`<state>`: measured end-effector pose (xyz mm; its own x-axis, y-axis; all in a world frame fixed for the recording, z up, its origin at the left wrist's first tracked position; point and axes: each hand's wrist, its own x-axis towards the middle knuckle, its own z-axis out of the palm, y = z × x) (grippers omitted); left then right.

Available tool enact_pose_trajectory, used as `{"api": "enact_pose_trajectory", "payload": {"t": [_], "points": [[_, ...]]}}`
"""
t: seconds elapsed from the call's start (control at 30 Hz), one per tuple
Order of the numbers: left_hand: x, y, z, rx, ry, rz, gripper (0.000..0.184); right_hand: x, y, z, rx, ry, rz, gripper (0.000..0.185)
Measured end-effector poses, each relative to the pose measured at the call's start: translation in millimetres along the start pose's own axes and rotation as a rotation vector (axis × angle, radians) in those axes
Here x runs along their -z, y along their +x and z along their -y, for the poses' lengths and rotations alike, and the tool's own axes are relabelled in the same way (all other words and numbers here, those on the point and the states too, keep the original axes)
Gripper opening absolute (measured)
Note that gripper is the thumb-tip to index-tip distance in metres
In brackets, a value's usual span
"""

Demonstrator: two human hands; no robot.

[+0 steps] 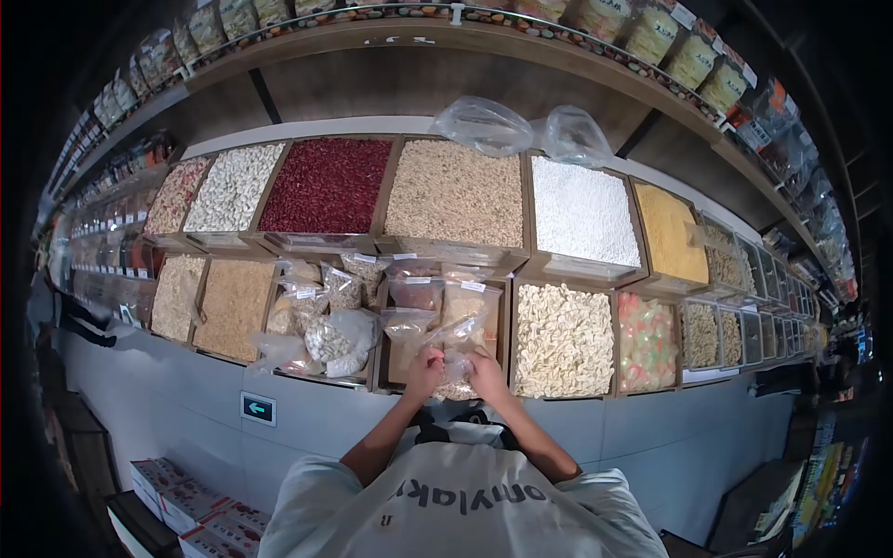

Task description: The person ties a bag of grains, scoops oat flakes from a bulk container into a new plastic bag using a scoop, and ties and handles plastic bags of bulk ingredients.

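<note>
Both my hands are at the front edge of a wooden bin (pixel 381 377) that holds several filled bags. My left hand (pixel 425 374) is closed on one side of a clear plastic bag (pixel 456 369), and my right hand (pixel 485 373) pinches its other side. Pale grains or beans show low in this bag, partly hidden by my hands. Just beyond it lie a labelled bag of tan grain (pixel 465 305) and a bag of reddish-brown contents (pixel 417 294). A bag of pale contents (pixel 406 324) rests close to my left hand.
Behind stand bins of red beans (pixel 326 186), oat-coloured grain (pixel 456 191) and white grains (pixel 584 209). Pale dried pieces (pixel 565 339) fill the bin at my right. Loose plastic bags (pixel 484 126) lie on the back ledge. Cartons (pixel 191 502) sit on the floor, lower left.
</note>
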<state>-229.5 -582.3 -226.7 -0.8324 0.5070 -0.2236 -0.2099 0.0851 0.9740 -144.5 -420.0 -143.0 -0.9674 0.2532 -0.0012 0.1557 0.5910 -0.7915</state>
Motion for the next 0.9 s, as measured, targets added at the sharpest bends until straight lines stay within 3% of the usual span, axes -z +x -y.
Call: {"api": "enact_pose_trajectory", "payload": {"t": [0.13,0.2,0.3,0.33,0.4,0.5,0.63,0.7,0.9], "points": [[2,-5,-30,-0.216,0.339,0.156,0.035,59,-10,58,0.014,0.159,0.040,0.019],[-1,-17,-72,-0.256,0.500,0.436,0.045,77,-16,76,0.132,0.233,0.064,0.020],[-14,-24,-111,-0.336,0.380,0.540,0.055,114,-17,117,0.148,0.279,0.091,0.021],[-19,-25,-125,-0.337,0.383,0.545,0.055,125,-16,130,0.147,0.280,0.085,0.021],[-27,-20,-159,-0.705,0.568,0.312,0.056,144,-11,151,0.324,0.254,0.015,0.021],[-32,-21,-217,-0.565,0.357,0.355,0.050,168,-7,161,0.284,0.280,0.038,0.020],[-23,-16,-226,-0.577,0.400,0.306,0.046,184,0,170,0.266,0.293,-0.083,0.016],[-23,-24,-240,-0.450,0.313,0.237,0.045,187,3,174,0.248,0.322,-0.112,0.014],[-25,-33,-236,-0.501,0.374,0.191,0.038,191,4,178,0.209,0.304,-0.213,0.013]]}}
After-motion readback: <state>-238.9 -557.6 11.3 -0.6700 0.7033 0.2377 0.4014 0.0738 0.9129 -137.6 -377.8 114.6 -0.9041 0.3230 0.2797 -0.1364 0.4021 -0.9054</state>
